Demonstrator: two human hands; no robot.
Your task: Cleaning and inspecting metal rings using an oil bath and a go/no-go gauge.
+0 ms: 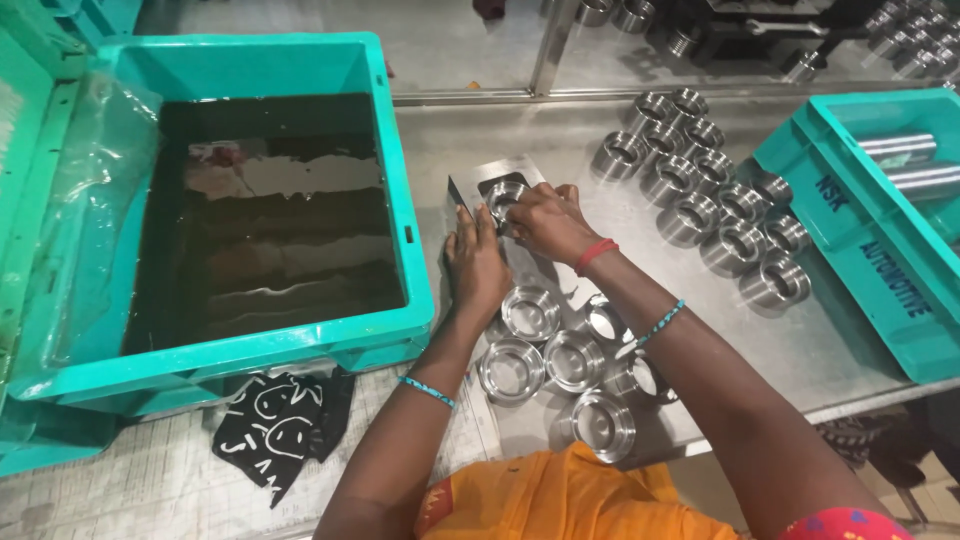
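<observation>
One teal crate (400,200) w/ dark liquid (270,230).

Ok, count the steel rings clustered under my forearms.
6 rings: two in the far row, three in the middle, one nearest you; your right forearm may hide others.

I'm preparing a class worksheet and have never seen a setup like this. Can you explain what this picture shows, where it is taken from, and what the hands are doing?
The picture comes from a camera on a person's head, looking down at their own bare hands. The left hand and right hand together hold a shiny metal ring against a small metal block on a steel table. More finished rings lie close to the person, and others stand in rows to the right. A teal crate of dark liquid sits on the left; another teal crate on the right holds metal cylinders.
</observation>
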